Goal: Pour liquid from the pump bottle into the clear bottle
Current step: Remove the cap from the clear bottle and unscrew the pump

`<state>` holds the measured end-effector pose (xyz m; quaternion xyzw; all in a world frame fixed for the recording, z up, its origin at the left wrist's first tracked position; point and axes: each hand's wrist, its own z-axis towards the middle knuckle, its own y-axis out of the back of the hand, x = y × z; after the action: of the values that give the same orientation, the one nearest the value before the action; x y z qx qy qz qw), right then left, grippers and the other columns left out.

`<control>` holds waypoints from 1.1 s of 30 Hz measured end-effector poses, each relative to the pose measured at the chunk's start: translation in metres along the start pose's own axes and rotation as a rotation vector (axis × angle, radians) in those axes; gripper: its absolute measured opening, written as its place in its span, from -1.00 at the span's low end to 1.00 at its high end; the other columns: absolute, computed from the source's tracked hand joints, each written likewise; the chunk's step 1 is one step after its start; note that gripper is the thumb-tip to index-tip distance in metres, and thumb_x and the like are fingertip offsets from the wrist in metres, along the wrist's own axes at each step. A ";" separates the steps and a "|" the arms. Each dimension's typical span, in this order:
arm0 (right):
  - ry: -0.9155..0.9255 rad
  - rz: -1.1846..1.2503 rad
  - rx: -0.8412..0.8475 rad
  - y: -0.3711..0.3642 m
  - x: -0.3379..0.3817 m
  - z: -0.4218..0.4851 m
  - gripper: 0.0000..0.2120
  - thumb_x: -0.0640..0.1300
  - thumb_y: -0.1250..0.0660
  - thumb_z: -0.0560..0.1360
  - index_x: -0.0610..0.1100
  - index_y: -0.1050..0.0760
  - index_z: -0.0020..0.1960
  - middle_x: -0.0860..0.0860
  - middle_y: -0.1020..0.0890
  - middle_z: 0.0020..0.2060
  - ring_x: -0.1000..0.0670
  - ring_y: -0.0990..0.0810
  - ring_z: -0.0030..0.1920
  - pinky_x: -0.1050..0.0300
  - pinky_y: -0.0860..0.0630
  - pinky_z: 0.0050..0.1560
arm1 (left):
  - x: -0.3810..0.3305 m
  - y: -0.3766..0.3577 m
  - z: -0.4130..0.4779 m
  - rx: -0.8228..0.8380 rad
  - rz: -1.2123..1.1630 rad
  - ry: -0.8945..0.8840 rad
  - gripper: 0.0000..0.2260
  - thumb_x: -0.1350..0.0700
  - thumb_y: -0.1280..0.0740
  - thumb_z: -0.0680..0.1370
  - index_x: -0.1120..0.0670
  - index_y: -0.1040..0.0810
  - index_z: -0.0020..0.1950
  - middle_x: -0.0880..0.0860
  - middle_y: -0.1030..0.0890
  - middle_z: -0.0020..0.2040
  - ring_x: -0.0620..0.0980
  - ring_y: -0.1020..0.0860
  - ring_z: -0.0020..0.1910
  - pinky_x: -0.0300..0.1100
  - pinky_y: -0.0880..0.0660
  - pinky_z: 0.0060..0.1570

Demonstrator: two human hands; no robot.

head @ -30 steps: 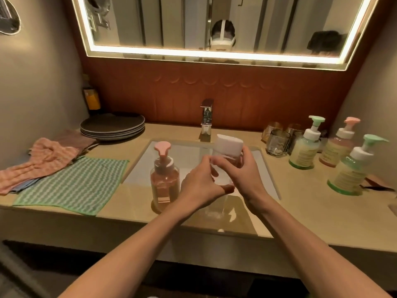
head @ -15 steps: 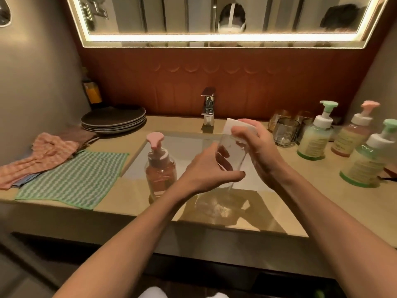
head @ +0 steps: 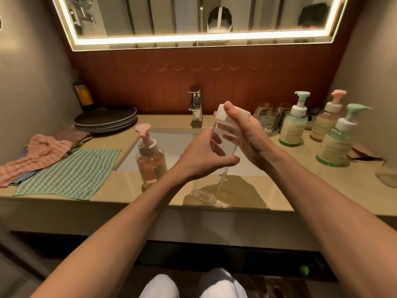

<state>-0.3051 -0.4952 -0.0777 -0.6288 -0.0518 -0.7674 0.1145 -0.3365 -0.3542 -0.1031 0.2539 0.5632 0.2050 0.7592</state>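
Note:
A clear bottle (head: 221, 145) with a white square cap (head: 221, 111) stands on the counter's front edge, in front of the sink. My left hand (head: 202, 160) grips its body around the middle. My right hand (head: 245, 134) wraps over the white cap from the right, fingers curled on top of it. A pump bottle (head: 150, 160) with a pink pump head and pinkish liquid stands upright just left of my left hand, untouched.
A sink basin (head: 171, 143) and a chrome faucet (head: 196, 104) lie behind the bottles. A green checked cloth (head: 68, 175), a pink towel and stacked dark plates (head: 105, 120) sit at the left. Glasses (head: 268, 123) and three pump bottles (head: 294, 123) stand at the right.
The view has tipped downward and my right hand has shifted over the cap, now covering its top. My left hand keeps its hold on the bottle body.

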 end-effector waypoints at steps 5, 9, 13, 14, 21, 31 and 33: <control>0.065 -0.171 -0.173 0.013 -0.006 -0.003 -0.50 0.20 -0.49 0.38 -0.04 -0.53 0.20 0.03 -0.66 0.05 0.06 -0.62 0.09 0.10 -0.59 0.06 | 0.004 0.002 0.000 -0.040 0.081 0.022 -0.40 -0.17 -0.54 0.33 0.02 -0.41 0.25 -0.05 -0.58 0.00 -0.04 -0.60 -0.04 0.09 -0.62 0.00; 0.092 -0.364 -0.227 0.008 -0.001 -0.008 -0.43 0.26 -0.43 0.41 -0.05 -0.46 0.28 0.05 -0.57 0.08 0.09 -0.54 0.08 0.14 -0.55 -0.02 | 0.000 0.003 -0.003 -0.089 0.422 0.005 -0.40 -0.26 -0.48 0.32 -0.05 -0.34 0.22 -0.11 -0.56 -0.04 -0.05 -0.57 -0.05 -0.01 -0.61 -0.10; 0.063 -0.382 -0.243 0.003 0.005 -0.012 -0.44 0.29 -0.46 0.36 -0.01 -0.48 0.21 0.07 -0.58 0.02 0.09 -0.57 0.03 0.15 -0.55 -0.07 | -0.006 0.007 -0.003 0.011 0.304 0.017 -0.45 -0.21 -0.52 0.33 -0.03 -0.36 0.15 -0.09 -0.60 -0.12 -0.08 -0.60 -0.11 0.03 -0.62 -0.05; 0.043 -0.359 -0.226 0.004 0.008 -0.013 -0.49 0.24 -0.47 0.39 -0.01 -0.50 0.21 0.05 -0.60 0.02 0.07 -0.58 0.04 0.13 -0.57 -0.04 | -0.007 0.009 -0.002 0.049 0.200 0.040 -0.45 -0.17 -0.55 0.33 -0.01 -0.38 0.15 -0.05 -0.62 -0.13 -0.06 -0.62 -0.11 0.05 -0.63 -0.03; -0.055 -0.255 -0.151 0.018 0.008 -0.025 -0.61 0.12 -0.45 0.47 -0.18 -0.62 0.09 -0.13 -0.70 -0.01 -0.11 -0.65 0.08 -0.07 -0.59 0.15 | 0.005 0.019 0.003 0.201 -0.070 0.053 -0.45 -0.07 -0.60 0.33 0.04 -0.42 0.17 0.09 -0.69 -0.07 0.00 -0.69 -0.15 0.07 -0.64 0.04; -0.137 -0.671 -0.266 0.008 0.007 -0.029 -0.27 0.41 -0.13 0.51 -0.27 -0.61 -0.01 -0.16 -0.65 -0.17 -0.02 -0.54 -0.23 0.07 -0.45 -0.22 | 0.013 0.014 0.009 0.076 0.479 -0.169 -0.30 -0.27 -0.50 0.28 -0.13 -0.40 0.37 -0.18 -0.61 0.03 -0.11 -0.58 -0.01 0.03 -0.59 0.03; -0.151 -0.638 -0.262 0.012 0.007 -0.029 -0.42 0.31 -0.19 0.54 -0.22 -0.58 -0.08 -0.10 -0.60 -0.24 0.00 -0.50 -0.28 0.12 -0.39 -0.29 | 0.014 0.015 0.011 0.093 0.476 -0.167 -0.28 -0.29 -0.48 0.26 -0.13 -0.42 0.37 -0.18 -0.62 0.03 -0.10 -0.59 0.00 0.06 -0.56 0.09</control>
<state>-0.3313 -0.5143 -0.0775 -0.6452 -0.1552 -0.7160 -0.2167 -0.3223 -0.3363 -0.1018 0.4301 0.4315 0.3302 0.7210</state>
